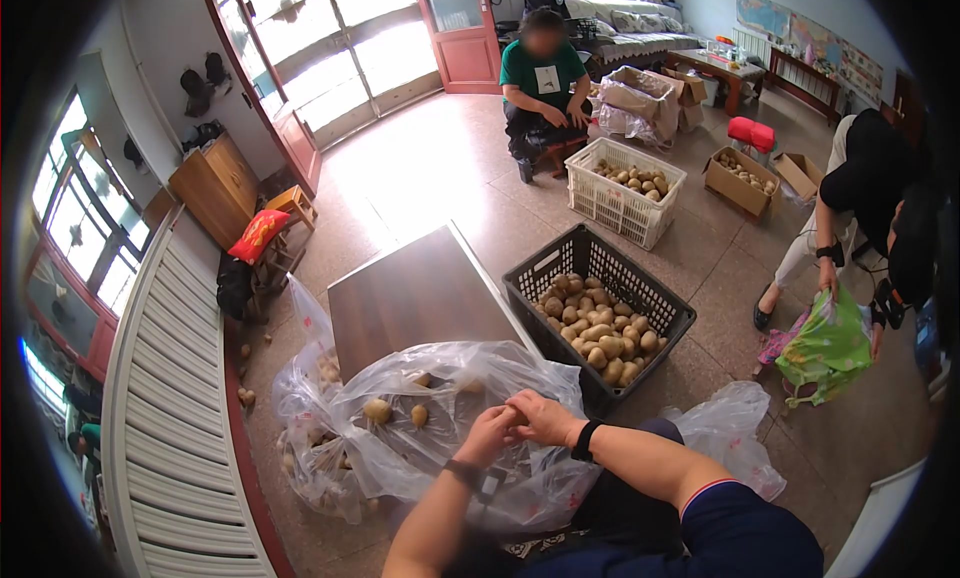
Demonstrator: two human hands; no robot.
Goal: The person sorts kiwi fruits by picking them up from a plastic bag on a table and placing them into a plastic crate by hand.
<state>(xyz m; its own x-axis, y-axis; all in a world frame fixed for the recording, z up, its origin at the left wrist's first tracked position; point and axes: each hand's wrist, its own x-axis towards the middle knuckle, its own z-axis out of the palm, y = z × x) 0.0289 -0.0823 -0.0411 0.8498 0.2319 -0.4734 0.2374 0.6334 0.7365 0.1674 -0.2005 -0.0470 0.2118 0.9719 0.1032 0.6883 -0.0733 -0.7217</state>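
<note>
Both hands meet above a clear plastic bag (540,373) spread over the near end of a dark board (420,288). Fingers of my left hand (487,435) and my right hand (541,418) are closed together around what looks like a small potato, mostly hidden by the fingers. Left of my hands, two potatoes lie on the plastic, a larger potato (377,410) and a smaller potato (419,415). Just beyond my right hand stands a black crate (655,296) with several potatoes (600,328) in it.
A clear bag (310,478) with potatoes sits on the floor at left, beside a white radiator (175,428). Farther off stand a white crate (605,206) and a cardboard box (735,186) of potatoes. One person (545,88) crouches behind; another at right holds a green bag (830,348).
</note>
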